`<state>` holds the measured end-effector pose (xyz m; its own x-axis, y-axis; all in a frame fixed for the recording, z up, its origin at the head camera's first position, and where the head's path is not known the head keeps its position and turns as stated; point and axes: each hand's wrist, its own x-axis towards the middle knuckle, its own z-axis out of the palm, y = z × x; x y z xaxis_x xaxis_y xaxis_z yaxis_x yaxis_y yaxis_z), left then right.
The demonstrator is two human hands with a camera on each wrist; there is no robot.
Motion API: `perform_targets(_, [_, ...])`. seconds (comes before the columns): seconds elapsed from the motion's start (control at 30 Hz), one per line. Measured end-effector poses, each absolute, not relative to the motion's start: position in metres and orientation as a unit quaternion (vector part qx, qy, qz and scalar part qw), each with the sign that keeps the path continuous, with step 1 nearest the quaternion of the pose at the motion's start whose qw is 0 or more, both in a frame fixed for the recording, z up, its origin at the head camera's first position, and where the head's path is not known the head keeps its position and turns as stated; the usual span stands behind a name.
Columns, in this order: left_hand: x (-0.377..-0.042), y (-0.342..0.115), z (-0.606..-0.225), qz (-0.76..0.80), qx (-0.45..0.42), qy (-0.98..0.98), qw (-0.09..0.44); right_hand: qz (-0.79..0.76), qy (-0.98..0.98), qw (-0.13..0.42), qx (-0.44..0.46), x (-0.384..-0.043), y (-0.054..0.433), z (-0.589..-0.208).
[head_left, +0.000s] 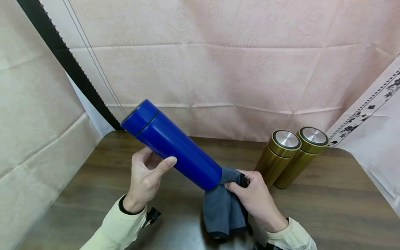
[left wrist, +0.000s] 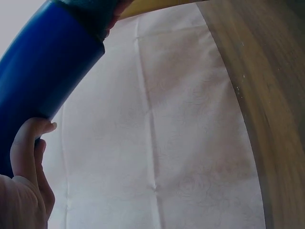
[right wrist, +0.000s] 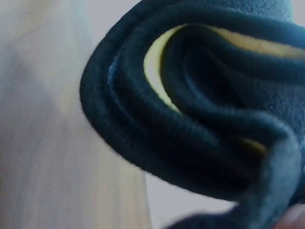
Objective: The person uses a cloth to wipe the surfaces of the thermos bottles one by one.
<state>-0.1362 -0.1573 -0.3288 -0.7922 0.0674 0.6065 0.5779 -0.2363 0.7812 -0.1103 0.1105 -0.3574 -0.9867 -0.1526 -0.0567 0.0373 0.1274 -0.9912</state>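
A blue thermos bottle [head_left: 184, 149] is tilted in the air, its capped end up to the left. My left hand [head_left: 147, 177] grips its body from below, the thumb across the near side; in the left wrist view the fingers [left wrist: 31, 148] curl against the bottle [left wrist: 38, 67]. At the bottle's lower end my right hand [head_left: 253, 194] pinches a dark grey cloth [head_left: 223, 208], which touches the base and hangs down in folds. The cloth's black edging [right wrist: 143, 114] fills much of the right wrist view, a strip of yellow between its layers.
Two gold thermos bottles [head_left: 278, 152] with silver-topped lids stand side by side behind my right hand. The brown wooden table [head_left: 103, 173] ends at a pale patterned cloth backdrop [head_left: 218, 76]. More fabric hangs at both sides.
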Motion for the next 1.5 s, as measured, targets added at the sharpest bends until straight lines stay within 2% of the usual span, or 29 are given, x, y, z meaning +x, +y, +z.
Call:
perform_targets(0.13, [-0.136, -0.159, -0.33, -0.734, -0.268, -0.597, 0.182, -0.644, 0.756, 0.093, -0.074, -0.109, 0.11, -0.357])
perform_targets(0.23, [-0.135, -0.161, -0.328, -0.733, -0.264, -0.598, 0.189, -0.64, 0.749, 0.109, -0.133, -0.107, 0.114, -0.355])
perform_targets(0.4, [-0.135, -0.164, -0.325, -0.733, -0.267, -0.598, 0.185, -0.657, 0.717, 0.108, -0.209, -0.108, 0.124, -0.35])
perform_targets(0.57, [-0.137, -0.164, -0.322, -0.731, -0.272, -0.601, 0.173, -0.695, 0.686, 0.116, -0.182, -0.111, 0.131, -0.347])
perform_targets(0.87, [-0.139, -0.162, -0.325, -0.761, -0.293, -0.562, 0.137, -0.668, 0.734, 0.069, -0.096, -0.109, 0.116, -0.354])
perform_targets(1.17, [-0.137, -0.16, -0.328, -0.766, -0.275, -0.563, 0.143, -0.615, 0.767, 0.078, -0.165, -0.107, 0.114, -0.356])
perform_targets(1.33, [-0.137, -0.162, -0.325, -0.744, -0.251, -0.597, 0.167, -0.604, 0.767, 0.058, -0.209, -0.109, 0.125, -0.348])
perform_targets(1.5, [-0.138, -0.163, -0.325, -0.729, -0.239, -0.617, 0.175, -0.633, 0.752, 0.055, -0.178, -0.114, 0.133, -0.344])
